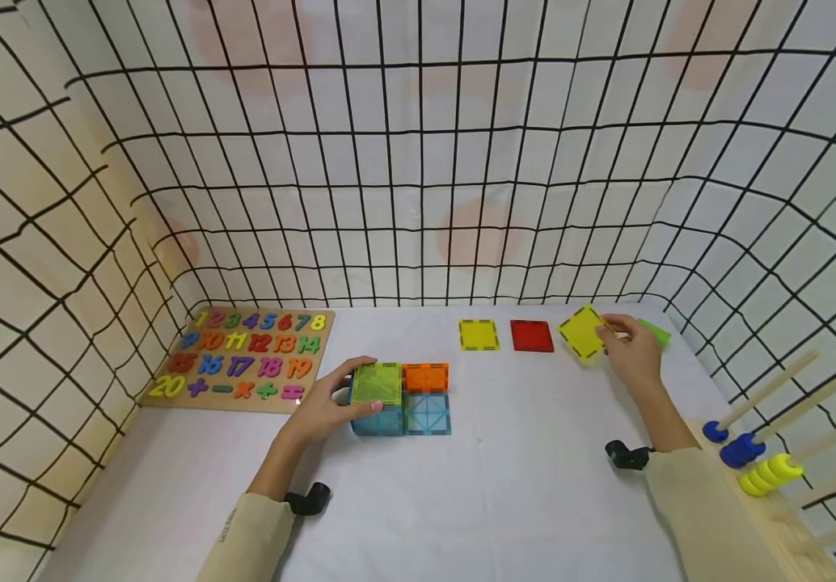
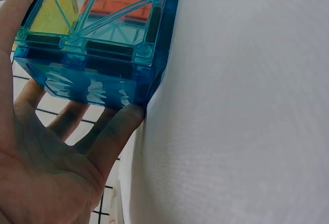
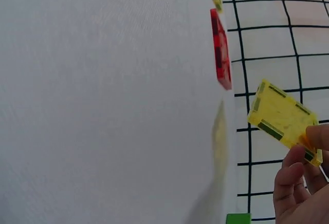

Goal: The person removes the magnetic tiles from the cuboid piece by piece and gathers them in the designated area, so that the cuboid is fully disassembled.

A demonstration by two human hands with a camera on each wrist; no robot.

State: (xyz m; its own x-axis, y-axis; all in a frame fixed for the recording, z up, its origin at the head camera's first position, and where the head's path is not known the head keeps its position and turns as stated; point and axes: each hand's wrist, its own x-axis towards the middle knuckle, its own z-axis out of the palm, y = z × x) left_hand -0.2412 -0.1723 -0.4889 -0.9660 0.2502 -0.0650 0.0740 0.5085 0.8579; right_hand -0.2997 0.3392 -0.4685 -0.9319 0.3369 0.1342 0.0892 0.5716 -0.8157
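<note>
My left hand (image 1: 326, 406) holds the left side of a small box of see-through magnetic tiles, thumb at its front and fingers behind. A yellow-green tile (image 1: 377, 383) lies on top, and the box's walls (image 2: 97, 82) are blue. Joined to its right are an orange tile (image 1: 426, 377), standing at the back, and a light-blue tile (image 1: 428, 414). My right hand (image 1: 633, 349) pinches a yellow square tile (image 3: 284, 112) by one corner, raised above the table with its shadow below. A green tile (image 1: 655, 332) lies partly behind that hand.
A yellow tile (image 1: 479, 335) and a red tile (image 1: 532, 336) lie at the back of the white table. On the left rests a wooden number board (image 1: 236, 398). A bead-peg rack (image 1: 770, 503) stands at the right edge. Black-gridded cloth walls (image 1: 418, 162) surround the table.
</note>
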